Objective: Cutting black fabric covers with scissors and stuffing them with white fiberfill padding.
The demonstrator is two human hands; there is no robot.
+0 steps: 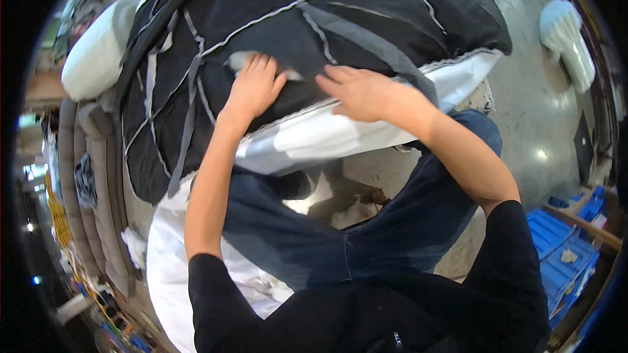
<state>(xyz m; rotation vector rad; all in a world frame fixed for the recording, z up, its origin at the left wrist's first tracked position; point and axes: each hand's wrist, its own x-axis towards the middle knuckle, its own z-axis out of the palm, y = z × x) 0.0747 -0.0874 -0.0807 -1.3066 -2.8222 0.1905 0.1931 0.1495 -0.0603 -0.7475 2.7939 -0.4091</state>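
Observation:
A large black fabric cover (275, 33) with pale piping along its seams and grey strips spreads over a bulky form in front of me. Its lower border is a shiny white band (314, 140). My left hand (256, 88) presses on the black fabric, fingers bent over a soft grey-white piece (239, 61) that sticks out on both sides of it. Whether that piece is cloth or stuffing, I cannot make out. To the right, my right hand (363, 93) is over the fabric near the white edge, fingers stretched out and slightly blurred, nothing visible in them.
White fabric (173, 255) bulges beside my left leg. A rolled white bundle (101, 49) is at the upper left, above a long grey-brown cushioned piece (98, 183). On the right are a plastic-wrapped white bundle (568, 42) and blue crates (556, 248) on the concrete floor (523, 137).

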